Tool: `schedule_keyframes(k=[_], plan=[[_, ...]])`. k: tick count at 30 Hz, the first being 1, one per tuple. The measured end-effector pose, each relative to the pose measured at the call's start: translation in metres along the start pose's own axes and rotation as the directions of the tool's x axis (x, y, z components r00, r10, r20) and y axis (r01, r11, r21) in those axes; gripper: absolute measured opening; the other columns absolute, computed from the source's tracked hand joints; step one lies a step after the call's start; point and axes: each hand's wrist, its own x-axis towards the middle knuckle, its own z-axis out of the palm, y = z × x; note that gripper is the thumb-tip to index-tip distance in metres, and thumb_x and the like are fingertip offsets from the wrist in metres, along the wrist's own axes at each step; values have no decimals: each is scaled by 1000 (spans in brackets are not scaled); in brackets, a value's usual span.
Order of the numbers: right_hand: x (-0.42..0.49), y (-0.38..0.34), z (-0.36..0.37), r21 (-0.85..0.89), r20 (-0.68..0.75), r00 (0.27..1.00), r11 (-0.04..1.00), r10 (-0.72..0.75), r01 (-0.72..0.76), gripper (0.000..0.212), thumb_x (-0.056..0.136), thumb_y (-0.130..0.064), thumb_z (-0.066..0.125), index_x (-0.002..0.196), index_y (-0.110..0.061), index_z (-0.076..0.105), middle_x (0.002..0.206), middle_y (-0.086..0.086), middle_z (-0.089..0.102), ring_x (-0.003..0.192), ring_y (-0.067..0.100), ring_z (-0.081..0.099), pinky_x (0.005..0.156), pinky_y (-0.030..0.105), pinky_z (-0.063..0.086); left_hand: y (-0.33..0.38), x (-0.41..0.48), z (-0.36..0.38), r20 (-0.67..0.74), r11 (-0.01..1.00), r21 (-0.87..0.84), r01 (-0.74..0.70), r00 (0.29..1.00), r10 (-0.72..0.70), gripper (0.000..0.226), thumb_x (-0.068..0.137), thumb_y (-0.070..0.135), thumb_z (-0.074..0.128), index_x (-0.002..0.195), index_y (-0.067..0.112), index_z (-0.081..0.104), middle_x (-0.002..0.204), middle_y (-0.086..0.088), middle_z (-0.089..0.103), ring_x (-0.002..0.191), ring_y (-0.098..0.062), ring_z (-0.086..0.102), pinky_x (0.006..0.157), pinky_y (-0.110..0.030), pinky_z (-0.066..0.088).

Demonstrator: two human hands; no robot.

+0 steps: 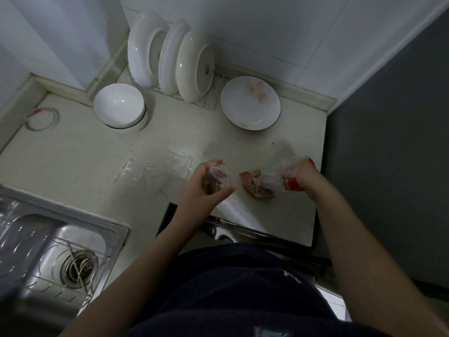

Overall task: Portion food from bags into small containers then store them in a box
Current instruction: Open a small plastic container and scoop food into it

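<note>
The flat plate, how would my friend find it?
On the pale counter, find the wire rack at the back wall where plates stand on edge. Just right of it lies the flat plate. It is the only plate lying down, and it has pinkish marks, unlike the plain white bowl left of the rack.

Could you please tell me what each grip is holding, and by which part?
The left grip wraps the side of a small clear container; the right grip clutches the bag by its red end.
</note>
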Motion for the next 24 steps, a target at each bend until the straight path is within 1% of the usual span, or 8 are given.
schedule_keyframes(k=[3, 5, 8, 12, 14, 16, 19, 24], plan=[[-10, 3, 0, -10, -8, 1000, 1000, 5, -5, 7, 84, -11, 69, 88, -12, 64, 88, 5, 63, 73, 20, 58, 61, 26, 45, 0, 0, 0, 0, 1000, 2, 3, 1000, -3, 58, 70, 48, 75, 123, 30, 56, 97, 8, 66, 82, -21, 63, 76, -31, 57], [-12, 2, 2, 22, -28, 999, 999, -44, 45, 20, 81, -12, 73, 72, -21, 57, 75, 0, 58, 67, 16, 55, 57, 24, 45, -1, 0, 0, 5, 1000, 17, 5, 1000, -5, 58, 70, 48, 75, 123, 31, 56, 97, 10, 66, 85, -19, 65, 77, -29, 58], [-14, 2, 3, 13, -43, 998, 999, -42, 42, 23, 80, -9, 71, 67, -20, 55, 72, 1, 56, 71, 22, 56, 67, 33, 48, -3, 0, 0, 9, 1000, 18, 24, 1000, -24, 58, 69, 48, 75, 121, 32, 57, 97, 10, 66, 86, -17, 65, 78, -30, 58], [-18, 3, 0, 91, -26, 999, 996, -22, 24, 16, 79, -7, 70, 72, -17, 60, 76, 11, 62, 67, 24, 60, 65, 39, 54, -5, 0, 0, 15, 999, 45, 32, 999, -32, 58, 69, 50, 75, 121, 34, 56, 96, 12, 66, 83, -13, 65, 75, -29, 57], [-22, 6, -4, 195, 20, 999, 981, -26, 22, 8, 80, -7, 69, 82, -11, 63, 70, 9, 63, 54, 18, 62, 45, 25, 51, -6, 0, 0, 16, 998, 55, 21, 1000, -22, 56, 70, 49, 75, 120, 35, 56, 96, 11, 66, 82, -16, 65, 75, -29, 58], [-25, 9, -6, 281, 53, 998, 959, 19, -34, 19, 83, -7, 65, 101, -7, 61, 63, 6, 63, 38, 10, 59, 33, 15, 41, -6, 0, 0, 16, 998, 56, 9, 1000, -10, 53, 70, 49, 76, 118, 38, 57, 95, 11, 66, 80, -18, 65, 72, -27, 58], [-27, 10, -2, 357, 85, 992, 926, 98, -122, 27, 91, -7, 53, 117, -4, 61, 48, -2, 64, 31, 6, 54, 31, 11, 34, -9, 0, 0, 17, 998, 53, 19, 1000, -20, 52, 70, 49, 76, 117, 42, 57, 93, 11, 66, 75, -14, 63, 69, -25, 56], [-32, 8, -3, 368, 43, 996, 925, 80, -90, 28, 87, -5, 58, 113, 4, 65, 46, 0, 62, 32, 8, 53, 32, 12, 35, -11, 1, 1, 24, 997, 70, 21, 999, -23, 50, 69, 51, 76, 115, 46, 55, 97, 19, 66, 77, -1, 63, 68, -23, 52]])
